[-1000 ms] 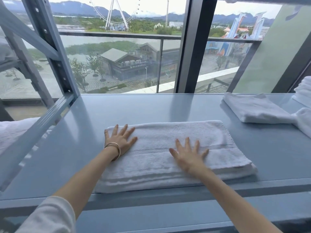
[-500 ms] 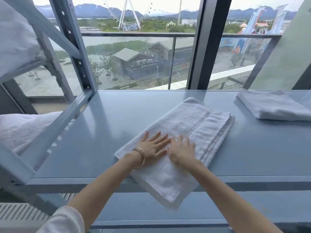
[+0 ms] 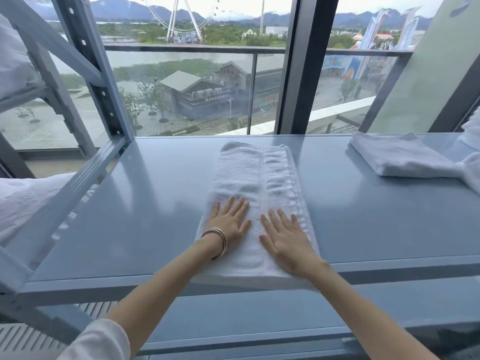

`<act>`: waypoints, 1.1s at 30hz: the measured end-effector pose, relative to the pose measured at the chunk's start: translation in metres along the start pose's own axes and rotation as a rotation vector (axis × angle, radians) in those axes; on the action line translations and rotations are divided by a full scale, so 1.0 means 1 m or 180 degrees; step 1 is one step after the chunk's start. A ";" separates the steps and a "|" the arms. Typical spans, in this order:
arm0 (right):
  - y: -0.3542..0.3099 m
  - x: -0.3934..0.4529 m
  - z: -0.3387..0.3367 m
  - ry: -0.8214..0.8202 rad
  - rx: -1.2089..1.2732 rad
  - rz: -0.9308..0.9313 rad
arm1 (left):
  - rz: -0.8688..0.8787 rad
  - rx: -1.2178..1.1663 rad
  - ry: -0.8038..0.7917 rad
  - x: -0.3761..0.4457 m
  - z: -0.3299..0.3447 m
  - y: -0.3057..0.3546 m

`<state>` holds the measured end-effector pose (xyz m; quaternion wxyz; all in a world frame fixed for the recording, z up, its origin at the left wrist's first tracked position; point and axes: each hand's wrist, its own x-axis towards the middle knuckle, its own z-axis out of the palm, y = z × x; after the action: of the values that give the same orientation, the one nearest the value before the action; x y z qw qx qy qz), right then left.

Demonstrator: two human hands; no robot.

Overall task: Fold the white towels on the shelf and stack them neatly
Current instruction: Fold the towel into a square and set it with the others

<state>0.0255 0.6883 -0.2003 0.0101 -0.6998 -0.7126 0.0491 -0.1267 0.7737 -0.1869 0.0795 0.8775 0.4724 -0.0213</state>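
Observation:
A folded white towel [image 3: 255, 178] lies lengthwise on the blue-grey shelf [image 3: 376, 229], its near end at the shelf's front edge and its far end pointing at the window. My left hand [image 3: 228, 220], with a gold bangle at the wrist, presses flat on the towel's near left part. My right hand [image 3: 284, 236] presses flat beside it on the near right part, fingers spread. A second folded white towel [image 3: 397, 157] rests at the shelf's back right.
More white cloth [image 3: 471, 175] shows at the far right edge. The shelf's metal upright and braces [image 3: 85, 55] rise at the left, with white bedding [image 3: 28, 201] behind them. A glass window stands right behind the shelf.
The towel has been turned from lying crosswise, through a slant, to lying lengthwise away from me. Both hands have stayed flat on it and moved together to its near end.

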 end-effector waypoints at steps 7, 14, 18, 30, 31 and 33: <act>0.026 0.018 -0.021 -0.0169 -0.0333 -0.0207 | 0.0131 -0.0162 -0.0259 -0.023 0.001 0.017; 0.018 -0.069 0.005 0.0436 -0.0730 -0.0895 | 0.0427 0.0760 -0.0149 -0.101 0.017 0.029; 0.020 -0.069 0.006 0.0617 -0.0737 -0.0906 | 0.0300 0.0786 0.0313 -0.102 0.023 0.032; 0.012 -0.163 -0.029 0.0719 -0.0555 -0.1119 | -0.0062 0.0515 0.0483 -0.205 0.005 0.098; 0.011 -0.174 -0.030 0.0735 -0.0666 -0.1083 | -0.0044 0.0606 0.0391 -0.214 0.005 0.105; 0.012 -0.194 -0.031 0.0749 -0.0598 -0.1119 | -0.0059 0.0667 0.0303 -0.227 0.001 0.115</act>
<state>0.0437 0.4967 -0.1597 0.0364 -0.5636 -0.8189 -0.1019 -0.1563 0.5236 -0.1486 -0.0354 0.8767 0.4789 -0.0297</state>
